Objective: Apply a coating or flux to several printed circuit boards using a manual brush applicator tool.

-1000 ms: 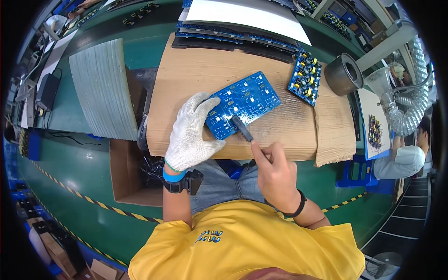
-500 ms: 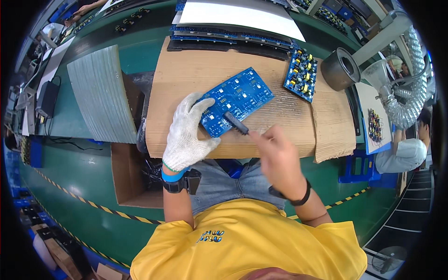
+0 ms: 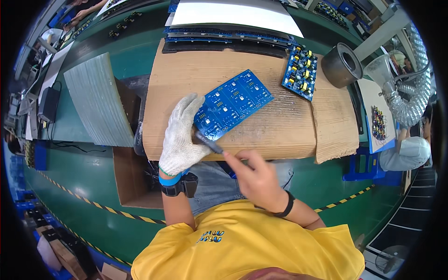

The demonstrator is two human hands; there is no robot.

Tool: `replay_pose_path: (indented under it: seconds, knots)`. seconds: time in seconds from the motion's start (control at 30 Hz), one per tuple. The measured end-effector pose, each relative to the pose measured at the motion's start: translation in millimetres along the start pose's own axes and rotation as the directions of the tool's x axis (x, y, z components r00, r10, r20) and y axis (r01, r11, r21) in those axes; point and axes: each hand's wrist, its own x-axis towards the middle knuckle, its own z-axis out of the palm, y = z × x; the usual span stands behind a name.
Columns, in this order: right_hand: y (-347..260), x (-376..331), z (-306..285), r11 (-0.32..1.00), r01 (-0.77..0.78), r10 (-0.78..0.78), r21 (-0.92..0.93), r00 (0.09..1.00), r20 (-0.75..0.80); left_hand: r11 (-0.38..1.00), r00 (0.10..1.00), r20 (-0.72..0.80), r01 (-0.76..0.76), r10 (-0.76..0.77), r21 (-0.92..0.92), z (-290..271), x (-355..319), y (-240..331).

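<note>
My left hand (image 3: pixel 181 135), in a white knit glove, grips the left edge of a blue circuit board (image 3: pixel 235 100). The board lies slanted on the cardboard, its face with small solder points upward. A dark brush (image 3: pixel 208 141) is held by its handle end in my bare right hand (image 3: pixel 259 179), fingers closed. Its head lies at the board's lower left corner, close to my gloved thumb. The bristles are hard to make out. A second circuit board (image 3: pixel 299 72), crowded with yellow and black components, rests to the upper right.
Brown cardboard (image 3: pixel 289 135) covers the work surface. A grey metal can (image 3: pixel 342 65) stands at the right, near a clear flexible duct (image 3: pixel 406 105). Stacked boards and white sheets (image 3: pixel 238 16) are at the back. A grey foam-like slab (image 3: pixel 99 100) stands at the left.
My right hand has moved left and toward me, taking the brush from the board's middle to its lower left corner. My left hand keeps its grip on the board.
</note>
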Motion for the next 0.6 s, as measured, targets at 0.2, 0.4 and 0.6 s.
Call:
replay_pose_path:
  seconds: [0.2, 0.4, 0.6]
  knots:
    - [20, 23, -35, 0.956, -0.147, 0.167, -0.253, 0.984, 0.061, 0.997, 0.997, 0.051, 0.053, -0.05, -0.058, -3, 0, -7]
    - [40, 32, -36, 0.981, -0.153, 0.149, -0.121, 0.988, -0.04, 0.993, 0.995, 0.048, 0.079, -0.084, 0.089, 13, 8, 28]
    - [35, 34, -26, 0.999, -0.053, 0.052, 0.012, 0.997, 0.057, 0.966, 0.993, -0.065, 0.115, -0.102, 0.232, 51, 29, 46]
